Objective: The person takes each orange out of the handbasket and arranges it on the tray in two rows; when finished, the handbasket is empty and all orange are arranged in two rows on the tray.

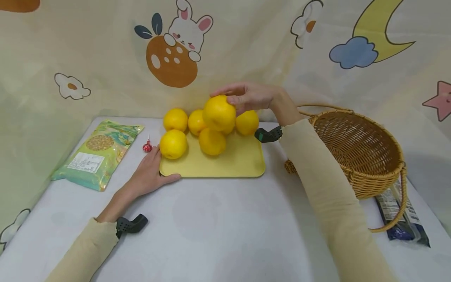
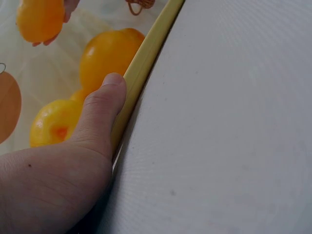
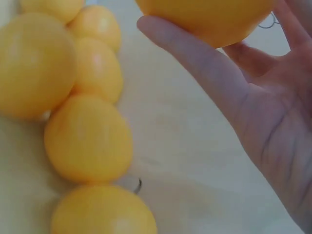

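Observation:
A round yellow fruit (image 1: 219,112) is in my right hand (image 1: 248,96), held up over the back of the yellow tray (image 1: 232,164). Thumb and fingers grip it from above and the right side; its underside shows at the top of the right wrist view. Several similar fruits lie on the tray, among them one (image 1: 173,144) at the left and one (image 1: 212,141) near the middle. At the tray's front left corner rests my left hand (image 1: 149,172). Its thumb (image 2: 105,105) stretches along the front rim, and its other fingers lie along the left side.
A wicker basket (image 1: 375,182) stands to the right, partly over a dark packet (image 1: 405,219). On the left lie a green and yellow bag (image 1: 100,152) and a red-wrapped lollipop (image 1: 147,147). Behind the table hangs a patterned cloth (image 1: 253,47).

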The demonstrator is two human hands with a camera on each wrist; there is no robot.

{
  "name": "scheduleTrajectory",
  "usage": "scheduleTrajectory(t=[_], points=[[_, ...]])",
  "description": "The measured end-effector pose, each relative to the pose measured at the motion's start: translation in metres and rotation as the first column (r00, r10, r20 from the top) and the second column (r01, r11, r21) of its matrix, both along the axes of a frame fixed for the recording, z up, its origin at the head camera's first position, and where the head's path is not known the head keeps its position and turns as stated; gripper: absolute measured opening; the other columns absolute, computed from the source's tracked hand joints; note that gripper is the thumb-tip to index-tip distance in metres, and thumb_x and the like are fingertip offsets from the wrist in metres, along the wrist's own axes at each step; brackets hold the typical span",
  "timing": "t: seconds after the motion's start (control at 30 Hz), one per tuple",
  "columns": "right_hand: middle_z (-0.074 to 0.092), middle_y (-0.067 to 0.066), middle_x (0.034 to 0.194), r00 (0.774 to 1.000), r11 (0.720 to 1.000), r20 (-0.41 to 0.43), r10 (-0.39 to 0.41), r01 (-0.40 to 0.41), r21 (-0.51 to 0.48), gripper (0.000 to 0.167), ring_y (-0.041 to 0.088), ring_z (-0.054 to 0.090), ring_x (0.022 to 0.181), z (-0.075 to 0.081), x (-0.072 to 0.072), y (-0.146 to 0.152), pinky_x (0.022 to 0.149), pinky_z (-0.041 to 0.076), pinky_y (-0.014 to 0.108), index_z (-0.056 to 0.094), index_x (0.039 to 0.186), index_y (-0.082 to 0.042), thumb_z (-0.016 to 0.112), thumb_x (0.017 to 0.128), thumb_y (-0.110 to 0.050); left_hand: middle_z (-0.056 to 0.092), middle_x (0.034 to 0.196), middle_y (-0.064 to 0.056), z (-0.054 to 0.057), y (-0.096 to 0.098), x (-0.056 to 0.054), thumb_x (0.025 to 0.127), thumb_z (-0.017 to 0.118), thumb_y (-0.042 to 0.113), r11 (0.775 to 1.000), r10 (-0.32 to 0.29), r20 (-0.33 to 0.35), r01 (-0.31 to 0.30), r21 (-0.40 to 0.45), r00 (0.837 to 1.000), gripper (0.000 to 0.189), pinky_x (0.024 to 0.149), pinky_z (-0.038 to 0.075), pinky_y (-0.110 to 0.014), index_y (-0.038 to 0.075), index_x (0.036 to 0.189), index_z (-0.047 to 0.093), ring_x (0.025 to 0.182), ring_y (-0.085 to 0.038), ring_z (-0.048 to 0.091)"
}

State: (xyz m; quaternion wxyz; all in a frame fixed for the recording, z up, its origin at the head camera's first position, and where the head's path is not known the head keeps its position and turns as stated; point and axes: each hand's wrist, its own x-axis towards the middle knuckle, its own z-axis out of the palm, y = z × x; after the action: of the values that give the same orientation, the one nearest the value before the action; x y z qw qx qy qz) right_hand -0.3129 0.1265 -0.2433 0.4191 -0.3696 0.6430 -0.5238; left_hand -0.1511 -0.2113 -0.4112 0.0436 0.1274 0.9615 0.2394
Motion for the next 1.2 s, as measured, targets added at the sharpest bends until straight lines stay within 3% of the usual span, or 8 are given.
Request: scheduleTrajectory(t=[0.17, 0.37, 0.63, 0.8, 1.0, 1.2], points=[[0.053, 0.006, 0.136, 0.996, 0.986, 0.079, -0.028, 0.041, -0.162, 0.046, 0.024, 0.057, 0.116, -0.014, -0.003, -0.011, 0.095, 0.055, 0.042, 0.058, 0.133, -0.023, 0.066, 0.089, -0.032, 0.005, 0.162, -0.022, -0.003, 0.0, 0.001, 0.08, 0.069, 0.061, 1.0, -0.007, -0.002, 0.007, 0.007, 1.0, 0.113, 0.12, 0.01, -0.06, 0.004, 0.156, 0.007, 0.149, -0.044, 0.008], [0.052, 0.002, 0.135, 0.968, 0.931, 0.22, -0.124, 0.19, -0.311, 0.05, 0.022, 0.059, 0.113, -0.04, 0.003, -0.018, 0.088, 0.058, 0.042, 0.063, 0.124, -0.028, 0.074, 0.077, -0.038, 0.005, 0.163, -0.021, -0.007, 0.003, 0.003, 0.08, 0.068, 0.062, 1.0, -0.012, -0.006, 0.012, 0.011, 1.0, 0.113, 0.12, 0.01, -0.06, 0.005, 0.156, 0.008, 0.149, -0.042, 0.009], [0.046, 0.005, 0.138, 0.935, 0.904, 0.308, -0.175, 0.276, -0.326, 0.072, 0.025, 0.054, 0.119, -0.063, 0.009, -0.025, 0.089, 0.057, 0.046, 0.055, 0.13, -0.025, 0.081, 0.066, -0.044, 0.008, 0.162, -0.023, -0.007, 0.001, 0.003, 0.079, 0.069, 0.063, 1.0, -0.001, -0.011, 0.001, 0.003, 1.0, 0.114, 0.119, 0.011, -0.061, 0.003, 0.156, 0.009, 0.148, -0.044, 0.01], [0.048, 0.005, 0.132, 0.939, 0.909, 0.299, -0.171, 0.268, -0.321, 0.081, 0.026, 0.056, 0.112, -0.064, 0.017, -0.036, 0.088, 0.056, 0.048, 0.052, 0.127, -0.026, 0.089, 0.057, -0.042, 0.007, 0.162, -0.022, -0.005, 0.001, 0.004, 0.079, 0.068, 0.062, 1.0, 0.014, 0.012, -0.014, -0.003, 1.0, 0.114, 0.12, 0.01, -0.06, 0.004, 0.156, 0.008, 0.149, -0.043, 0.009], [0.047, 0.006, 0.132, 0.961, 0.897, 0.247, -0.124, 0.215, -0.385, 0.079, 0.027, 0.06, 0.11, -0.058, 0.037, -0.042, 0.083, 0.059, 0.048, 0.047, 0.134, -0.023, 0.086, 0.068, -0.042, 0.005, 0.163, -0.022, -0.002, 0.0, 0.003, 0.08, 0.067, 0.062, 1.0, 0.016, 0.031, -0.016, -0.006, 0.999, 0.114, 0.12, 0.009, -0.061, 0.004, 0.156, 0.005, 0.149, -0.042, 0.007], [0.043, 0.005, 0.136, 0.941, 0.844, 0.334, -0.049, 0.217, -0.49, 0.068, 0.027, 0.058, 0.113, -0.062, 0.048, -0.036, 0.083, 0.058, 0.049, 0.049, 0.134, -0.025, 0.083, 0.075, -0.032, 0.006, 0.162, -0.022, 0.0, 0.0, -0.001, 0.08, 0.069, 0.061, 1.0, 0.004, 0.012, -0.004, -0.006, 1.0, 0.114, 0.12, 0.011, -0.061, 0.003, 0.156, 0.006, 0.149, -0.043, 0.009]])
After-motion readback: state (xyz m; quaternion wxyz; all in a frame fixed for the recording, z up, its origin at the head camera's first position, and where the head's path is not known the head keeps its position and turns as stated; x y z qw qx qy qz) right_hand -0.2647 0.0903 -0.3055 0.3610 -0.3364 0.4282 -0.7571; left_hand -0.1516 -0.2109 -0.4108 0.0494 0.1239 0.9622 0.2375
